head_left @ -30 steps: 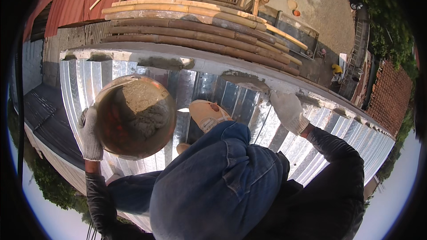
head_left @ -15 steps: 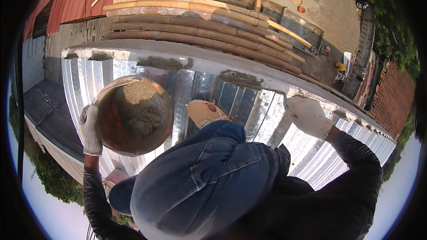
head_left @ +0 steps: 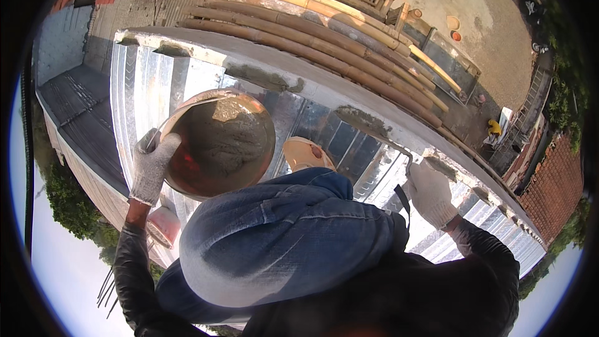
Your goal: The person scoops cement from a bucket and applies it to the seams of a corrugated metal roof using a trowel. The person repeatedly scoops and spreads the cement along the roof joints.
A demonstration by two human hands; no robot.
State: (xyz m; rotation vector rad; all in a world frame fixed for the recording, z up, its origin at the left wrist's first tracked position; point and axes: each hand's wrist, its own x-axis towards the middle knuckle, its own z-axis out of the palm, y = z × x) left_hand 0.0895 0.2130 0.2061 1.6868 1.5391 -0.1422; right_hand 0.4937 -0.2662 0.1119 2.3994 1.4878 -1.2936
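My left hand [head_left: 153,168], in a pale knit glove, grips the handle and rim of a round bucket [head_left: 228,162] holding wet grey mortar. My right hand [head_left: 429,193], also gloved, is closed around a thin metal tool, apparently a trowel [head_left: 407,157], at a concrete ledge. Grey mortar patches [head_left: 362,118] mark the ledge. Below it lie shiny corrugated metal sheets [head_left: 137,93], where my tan shoe [head_left: 306,155] stands beside the bucket. My jeans-clad knee [head_left: 262,243] fills the lower middle.
Bamboo poles [head_left: 312,43] lie beyond the ledge [head_left: 312,87]. A ground yard [head_left: 455,0] is far below at upper right, with a person in yellow [head_left: 494,128] and a ladder [head_left: 530,97]. A dark roof [head_left: 81,125] lies left, a brick-coloured tiled surface [head_left: 549,187] right.
The view has shifted, so the surroundings sit further right and higher. My left thumb has come up over the bucket's rim and handle. My right hand sits slightly lower in view.
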